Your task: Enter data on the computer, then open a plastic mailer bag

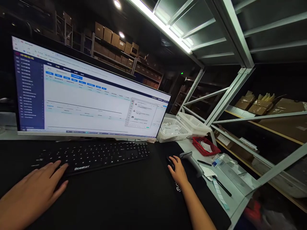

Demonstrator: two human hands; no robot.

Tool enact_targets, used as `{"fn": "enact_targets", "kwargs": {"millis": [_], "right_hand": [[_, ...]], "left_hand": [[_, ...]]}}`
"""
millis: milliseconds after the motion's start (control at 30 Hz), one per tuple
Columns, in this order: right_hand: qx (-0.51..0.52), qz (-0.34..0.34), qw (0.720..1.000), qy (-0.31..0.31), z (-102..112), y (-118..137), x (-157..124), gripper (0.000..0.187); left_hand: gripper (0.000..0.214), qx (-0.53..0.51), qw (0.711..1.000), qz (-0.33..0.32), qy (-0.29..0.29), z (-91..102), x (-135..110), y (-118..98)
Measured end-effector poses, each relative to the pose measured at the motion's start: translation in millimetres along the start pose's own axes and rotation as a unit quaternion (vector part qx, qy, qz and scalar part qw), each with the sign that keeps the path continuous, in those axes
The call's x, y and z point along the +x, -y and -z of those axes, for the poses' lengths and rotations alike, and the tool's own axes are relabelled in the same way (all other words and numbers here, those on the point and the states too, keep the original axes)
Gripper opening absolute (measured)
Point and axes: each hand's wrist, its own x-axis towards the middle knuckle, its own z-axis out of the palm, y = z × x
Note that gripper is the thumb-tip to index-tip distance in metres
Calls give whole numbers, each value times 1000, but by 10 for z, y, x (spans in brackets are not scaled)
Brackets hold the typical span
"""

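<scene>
My left hand [45,182] lies with fingers spread over the lower left corner of a black keyboard [100,156] marked "Bosston". Its palm rests on the black desk mat [107,198]. To the right, my right hand [177,171] is wrapped over a dark computer mouse [170,163], mostly hidden under the fingers. Behind the keyboard stands a wide monitor [83,102], tilted in view, showing a table page and a small chat window. A grey handheld scanner [193,163] lies just right of my right hand.
Beyond the scanner are a red tray [205,146], white perforated baskets [174,129], a small clear bottle [217,160], a black pen [223,187] and a paper strip [220,193]. A metal shelving frame [225,99] rises at the right. Shelves with cardboard boxes [115,40] stand at the back.
</scene>
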Motion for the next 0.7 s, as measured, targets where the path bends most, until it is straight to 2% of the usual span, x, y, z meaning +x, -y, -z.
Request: {"fn": "enact_targets", "kwargs": {"millis": [167,400,533,633,700], "right_hand": [[-8,3,1000,-6,2,9,-1,48],[-20,9,1000,-5,-31,-30,-3,47],[-53,28,997,-40,-1,-17,7,51],[-74,69,991,-82,-4,215,10,50],[-53,112,989,-78,-70,539,-1,49]], "left_hand": [[75,20,1000,-6,13,-37,6,21],[76,8,1000,6,-5,88,-9,-90],[76,-5,1000,10,-11,172,14,-120],[76,-15,1000,13,-15,258,30,-154],[76,-23,1000,15,-15,315,37,-180]]}}
